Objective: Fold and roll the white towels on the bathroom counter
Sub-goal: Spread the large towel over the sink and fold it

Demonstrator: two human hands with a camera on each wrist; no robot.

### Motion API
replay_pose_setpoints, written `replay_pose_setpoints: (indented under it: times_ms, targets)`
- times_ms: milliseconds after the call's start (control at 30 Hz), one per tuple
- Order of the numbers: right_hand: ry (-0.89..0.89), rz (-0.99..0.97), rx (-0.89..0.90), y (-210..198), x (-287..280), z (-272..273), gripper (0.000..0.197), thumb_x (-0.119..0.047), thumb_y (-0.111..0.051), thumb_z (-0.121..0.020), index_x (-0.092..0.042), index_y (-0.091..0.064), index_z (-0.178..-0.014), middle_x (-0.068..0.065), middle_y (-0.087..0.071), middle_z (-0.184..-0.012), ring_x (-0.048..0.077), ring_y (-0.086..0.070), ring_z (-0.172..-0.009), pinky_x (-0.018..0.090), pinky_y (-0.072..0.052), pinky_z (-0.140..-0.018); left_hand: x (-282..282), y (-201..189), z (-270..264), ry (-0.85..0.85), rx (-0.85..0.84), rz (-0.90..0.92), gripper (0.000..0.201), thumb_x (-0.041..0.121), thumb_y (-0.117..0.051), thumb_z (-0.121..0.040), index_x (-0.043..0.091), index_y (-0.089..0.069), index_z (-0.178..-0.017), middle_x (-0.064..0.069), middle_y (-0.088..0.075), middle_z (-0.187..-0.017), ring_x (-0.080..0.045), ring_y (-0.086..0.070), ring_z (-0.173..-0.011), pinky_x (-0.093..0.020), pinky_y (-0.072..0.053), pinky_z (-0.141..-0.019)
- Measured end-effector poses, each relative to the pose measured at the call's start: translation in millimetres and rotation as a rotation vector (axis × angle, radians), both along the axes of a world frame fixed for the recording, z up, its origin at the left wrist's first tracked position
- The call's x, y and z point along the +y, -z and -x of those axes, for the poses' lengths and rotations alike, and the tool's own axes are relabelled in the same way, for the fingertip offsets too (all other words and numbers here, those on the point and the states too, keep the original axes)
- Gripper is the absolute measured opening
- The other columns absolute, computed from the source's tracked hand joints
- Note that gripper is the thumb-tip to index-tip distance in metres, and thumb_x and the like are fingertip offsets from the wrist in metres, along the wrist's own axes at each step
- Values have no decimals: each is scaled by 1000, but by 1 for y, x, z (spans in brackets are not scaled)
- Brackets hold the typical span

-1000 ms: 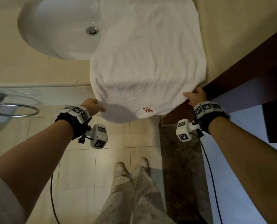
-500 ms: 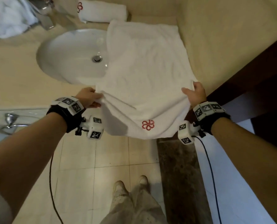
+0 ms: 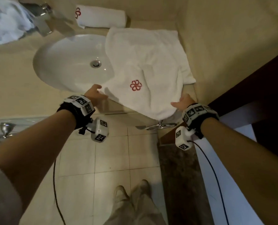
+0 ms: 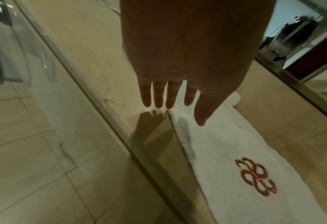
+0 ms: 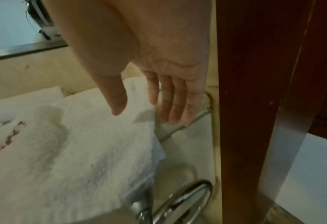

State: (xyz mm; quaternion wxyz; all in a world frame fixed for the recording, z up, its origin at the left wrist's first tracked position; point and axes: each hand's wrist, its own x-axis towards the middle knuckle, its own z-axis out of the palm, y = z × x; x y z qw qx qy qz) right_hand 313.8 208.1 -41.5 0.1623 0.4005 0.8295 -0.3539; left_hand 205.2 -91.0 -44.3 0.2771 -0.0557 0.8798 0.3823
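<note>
A white towel (image 3: 151, 62) with a red flower logo (image 3: 135, 85) lies folded on the beige counter (image 3: 13, 82), right of the sink; its near fold hangs a little over the counter's front edge. My left hand (image 3: 96, 93) hovers open at the towel's near left corner, with its fingers (image 4: 158, 98) straight and holding nothing. At the towel's near right edge my right hand (image 3: 180, 102) is also open, its fingers (image 5: 174, 109) straight just beside the towel (image 5: 72, 151). A rolled white towel (image 3: 101, 18) with the same logo lies at the back of the counter.
The white sink (image 3: 62, 62) lies left of the towel, with a chrome faucet (image 3: 44, 21) behind it and crumpled white towels (image 3: 5, 21) at the back left. A chrome towel ring (image 3: 161, 125) hangs under the counter edge. A dark wooden door frame (image 5: 254, 106) stands close on the right.
Both hands lifted the towel's hanging near edge and laid it forward over the rest, logo up. They have let go and now hover open beside the fold.
</note>
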Motion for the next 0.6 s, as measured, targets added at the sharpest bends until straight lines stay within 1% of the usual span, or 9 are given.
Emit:
replay_pose_setpoints:
  times_ms: [100,167,200,267,333,400,467,533,600]
  targets:
    - [159,-33,-19,13,-9,0,83,-30,-68,-83,0,-18,-143,17,-34,-146,33,-40,-131,40,-36,-104,-3,12,4,85,37,56,61,8,-63,-83,9,-36,-138,-24,-50,-131,-40,-49,-120,-46,-41,-103]
    - [231,-35,-33,20,-13,1,86,-33,-69,-81,-2,-18,-142,17,-34,-145,34,-41,-129,41,-38,-104,0,16,5,179,129,170,60,10,-65,-81,13,-41,-136,-21,-51,-128,-40,-50,-117,-45,-42,-101]
    - [222,-30,-24,24,-16,0,85,-33,-69,-81,-2,-18,-142,17,-36,-144,33,-42,-128,39,-38,-103,2,18,5,237,178,227,59,11,-65,-81,16,-43,-135,-20,-49,-129,-39,-50,-117,-43,-42,-101]
    - [179,-17,2,30,-21,-2,76,-29,-67,-83,-1,-26,-140,15,-41,-141,31,-45,-127,36,-39,-101,6,24,4,316,236,314,53,12,-61,-83,20,-47,-133,-18,-40,-136,-38,-43,-124,-42,-37,-106]
    - [154,11,45,34,-23,-3,60,-25,-66,-84,1,-43,-132,14,-52,-134,31,-52,-120,33,-43,-98,8,28,-1,322,262,370,49,14,-57,-84,22,-49,-132,-15,-33,-141,-35,-34,-130,-41,-33,-110]
    - [226,82,136,30,-23,-2,42,-17,-61,-85,3,-54,-121,13,-60,-121,28,-58,-103,27,-48,-82,12,26,-4,323,288,417,48,19,-59,-83,22,-48,-130,-13,-32,-141,-33,-30,-131,-41,-33,-108]
    - [313,139,270,16,-23,0,29,-10,-57,-84,3,-60,-110,12,-62,-103,22,-54,-87,20,-44,-61,17,21,-6,376,320,422,54,25,-65,-80,21,-47,-130,-11,-33,-142,-32,-28,-131,-43,-32,-108]
    - [328,166,397,-5,-22,8,23,-7,-54,-85,-1,-62,-105,8,-56,-94,18,-50,-84,12,-39,-47,23,17,-7,430,320,350,69,31,-74,-74,21,-42,-134,-10,-33,-144,-31,-27,-133,-43,-30,-109]
    - [307,197,475,-29,-23,19,26,-7,-50,-89,-2,-59,-113,4,-52,-98,16,-47,-89,4,-35,-42,33,13,-9,478,326,280,83,36,-78,-69,21,-36,-139,-9,-32,-146,-31,-26,-135,-42,-28,-109]
